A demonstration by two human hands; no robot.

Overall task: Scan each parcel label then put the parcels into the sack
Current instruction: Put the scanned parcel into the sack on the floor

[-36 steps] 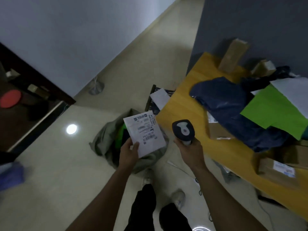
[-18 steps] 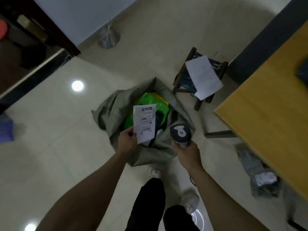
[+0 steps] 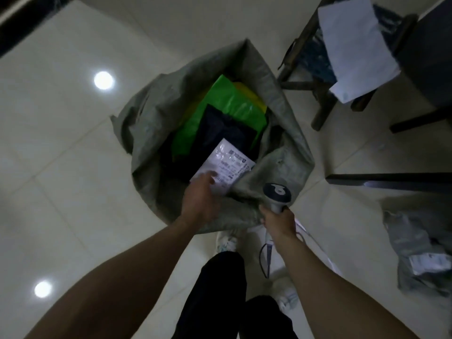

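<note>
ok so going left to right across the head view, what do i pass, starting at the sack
sack (left rim) → white parcel → scanner → white sheet → grey bag on the floor. The left hand overlaps the parcel, so it is left out.

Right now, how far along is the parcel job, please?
Done: green parcel and dark parcel lie in the sack. In hand: left hand touches the white parcel at the sack's mouth; right hand grips the scanner. Left: possibly the grey bags on the floor.
</note>
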